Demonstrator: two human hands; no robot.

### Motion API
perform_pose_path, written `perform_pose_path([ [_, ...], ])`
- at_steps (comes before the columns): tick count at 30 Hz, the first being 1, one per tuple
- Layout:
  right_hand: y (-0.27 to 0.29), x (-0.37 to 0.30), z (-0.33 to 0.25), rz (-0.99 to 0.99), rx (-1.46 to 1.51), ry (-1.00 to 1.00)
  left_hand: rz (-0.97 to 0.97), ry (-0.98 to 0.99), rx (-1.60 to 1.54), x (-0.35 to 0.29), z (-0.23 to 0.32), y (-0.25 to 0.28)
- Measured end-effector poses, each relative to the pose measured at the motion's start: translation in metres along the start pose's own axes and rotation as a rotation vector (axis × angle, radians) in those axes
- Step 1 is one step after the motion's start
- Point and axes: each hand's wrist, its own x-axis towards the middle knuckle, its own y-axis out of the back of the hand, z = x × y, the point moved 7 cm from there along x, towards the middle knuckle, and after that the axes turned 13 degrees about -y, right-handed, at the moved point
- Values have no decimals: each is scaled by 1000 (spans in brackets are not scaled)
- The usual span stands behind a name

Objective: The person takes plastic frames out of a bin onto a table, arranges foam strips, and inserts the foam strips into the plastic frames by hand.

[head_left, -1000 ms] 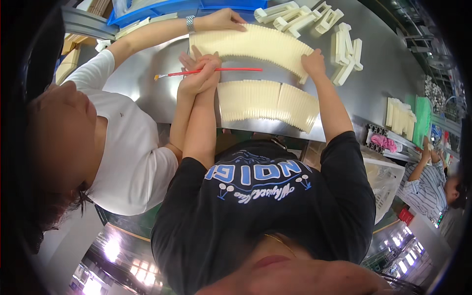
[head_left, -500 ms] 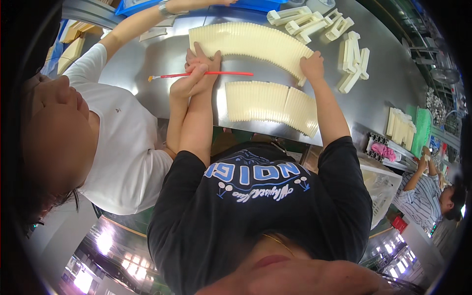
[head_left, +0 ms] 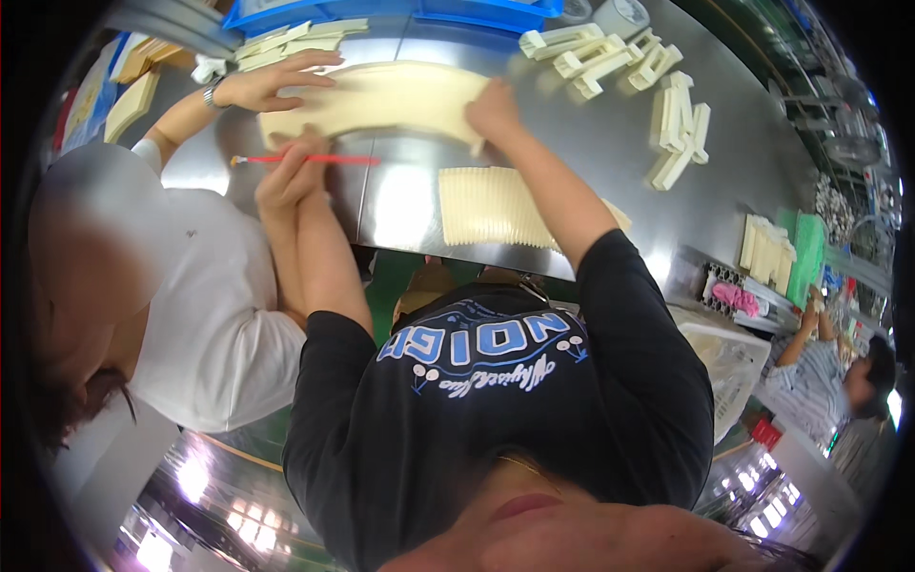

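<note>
A long curved cream ribbed strip [head_left: 391,95], blurred by motion, lies across the metal table in front of me. My right hand [head_left: 493,114] is closed around its right end. At the strip's lower left edge is my left hand [head_left: 313,145], its fingers bent against the strip and partly covered by a co-worker's hand. That co-worker's hand [head_left: 278,186] holds a slim red brush [head_left: 329,159] right beside mine. The co-worker's other hand [head_left: 262,88], with a watch, reaches over the strip's left end. A shorter curved ribbed piece [head_left: 486,205] lies nearer me, partly hidden under my right forearm.
Cream frame-like parts [head_left: 591,62] and more such parts [head_left: 681,129] lie at the right back. Flat cream strips [head_left: 305,43] sit near blue bins [head_left: 315,14] at the far side. A person in white [head_left: 205,305] stands close on my left. Another person works at far right.
Both my hands and the long ribbed strip have shifted left. The co-worker's brush hand moved left too, and their watch hand came down toward the strip. My right forearm now crosses the shorter piece.
</note>
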Motion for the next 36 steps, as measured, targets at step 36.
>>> perform_pose_path([
  [36, 165, -83, 343, -528, -50, -509, -42, 362, -1991, 83, -15, 248],
])
